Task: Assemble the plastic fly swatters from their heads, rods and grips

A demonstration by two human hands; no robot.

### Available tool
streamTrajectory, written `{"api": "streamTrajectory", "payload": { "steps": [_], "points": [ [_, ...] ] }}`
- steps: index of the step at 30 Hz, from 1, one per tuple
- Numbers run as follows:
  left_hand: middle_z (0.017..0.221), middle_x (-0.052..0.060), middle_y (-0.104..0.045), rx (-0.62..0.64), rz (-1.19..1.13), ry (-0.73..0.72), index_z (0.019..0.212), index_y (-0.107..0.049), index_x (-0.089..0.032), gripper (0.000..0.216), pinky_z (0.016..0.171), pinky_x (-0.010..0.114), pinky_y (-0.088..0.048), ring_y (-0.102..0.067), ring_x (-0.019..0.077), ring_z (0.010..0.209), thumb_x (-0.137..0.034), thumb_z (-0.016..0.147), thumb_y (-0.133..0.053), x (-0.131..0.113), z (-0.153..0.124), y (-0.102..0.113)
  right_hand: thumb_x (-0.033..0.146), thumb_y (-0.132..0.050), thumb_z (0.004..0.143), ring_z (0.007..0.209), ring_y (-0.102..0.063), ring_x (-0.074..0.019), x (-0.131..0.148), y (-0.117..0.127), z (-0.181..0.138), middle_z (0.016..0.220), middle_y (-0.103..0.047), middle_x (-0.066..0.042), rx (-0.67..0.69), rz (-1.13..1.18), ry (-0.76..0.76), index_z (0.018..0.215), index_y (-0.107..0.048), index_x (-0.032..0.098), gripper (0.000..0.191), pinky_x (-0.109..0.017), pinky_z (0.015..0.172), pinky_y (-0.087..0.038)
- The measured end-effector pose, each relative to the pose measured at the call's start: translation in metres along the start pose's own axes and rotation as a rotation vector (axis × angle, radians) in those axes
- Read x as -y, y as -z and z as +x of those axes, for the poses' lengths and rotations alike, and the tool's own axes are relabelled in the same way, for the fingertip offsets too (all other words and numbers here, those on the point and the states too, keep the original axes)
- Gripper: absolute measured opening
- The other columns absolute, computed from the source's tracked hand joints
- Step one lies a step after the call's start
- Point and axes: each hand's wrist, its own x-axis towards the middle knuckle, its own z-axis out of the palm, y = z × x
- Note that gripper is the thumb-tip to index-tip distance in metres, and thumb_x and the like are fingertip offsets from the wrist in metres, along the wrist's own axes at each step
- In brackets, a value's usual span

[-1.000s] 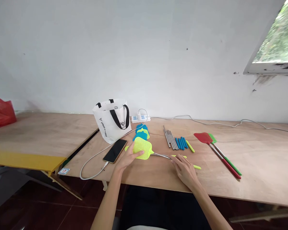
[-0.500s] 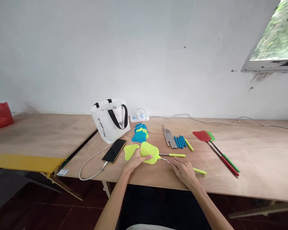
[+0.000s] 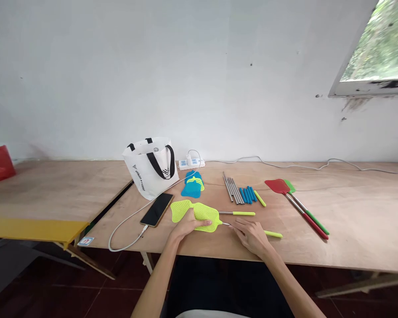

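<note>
A yellow-green fly swatter (image 3: 209, 213) lies across the near side of the table between my hands. My left hand (image 3: 186, 224) is closed on its mesh head, thumb on top. Around its thin metal rod, close to the head, my right hand (image 3: 250, 236) is closed; the yellow-green grip pokes out beyond that hand. Partly behind my left hand is another yellow-green swatter head (image 3: 179, 209). Just behind the held swatter, a metal rod with a yellow-green grip (image 3: 243, 213) lies on the table.
Behind are metal tubes (image 3: 234, 191), blue grips (image 3: 248, 195), one yellow-green grip (image 3: 260, 198) and stacked blue and yellow-green heads (image 3: 191, 189). Red (image 3: 307, 216) and green (image 3: 315, 216) swatters lie right. A phone (image 3: 157, 210) on a cable, a white bag (image 3: 146, 172) and a power strip (image 3: 182, 165) stand left.
The held swatter's head has come down slightly toward the table and lies flatter, with my left hand still on it. My right hand keeps its hold on the rod, and the view has shifted a little.
</note>
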Motion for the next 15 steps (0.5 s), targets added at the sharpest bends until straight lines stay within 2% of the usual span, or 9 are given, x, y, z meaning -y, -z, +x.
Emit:
{"api": "streamTrajectory", "payload": {
  "steps": [6, 10, 15],
  "points": [
    [0.086, 0.004, -0.075, 0.051, -0.023, -0.048, 0.098, -0.068, -0.018, 0.052, 0.086, 0.042, -0.057, -0.071, 0.0288, 0.093, -0.041, 0.059, -0.096, 0.003, 0.005, -0.011, 0.033, -0.037, 0.107, 0.067, -0.066, -0.0165, 0.002, -0.001, -0.001, 0.079, -0.072, -0.003, -0.025, -0.006, -0.002, 0.092, -0.074, 0.025, 0.041, -0.028, 0.053, -0.029],
    [0.094, 0.006, -0.074, 0.041, -0.032, -0.074, 0.103, -0.066, -0.018, 0.057, 0.090, 0.041, -0.056, -0.070, 0.0272, 0.097, -0.043, 0.060, -0.095, 0.005, 0.006, -0.020, 0.031, -0.036, 0.106, 0.065, -0.065, -0.0166, 0.005, -0.001, -0.001, 0.077, -0.071, -0.003, -0.036, -0.016, -0.014, 0.094, -0.074, 0.025, 0.041, -0.029, 0.054, -0.030],
    [0.094, 0.005, -0.073, 0.080, -0.001, -0.075, 0.097, -0.069, -0.019, 0.044, 0.084, 0.036, -0.055, -0.069, 0.0248, 0.091, -0.045, 0.068, -0.089, -0.002, 0.003, -0.010, 0.037, -0.037, 0.108, 0.071, -0.068, -0.0173, 0.012, -0.001, 0.003, 0.084, -0.072, -0.003, -0.046, -0.005, -0.039, 0.102, -0.074, 0.026, 0.039, -0.028, 0.054, -0.035]
  ]
}}
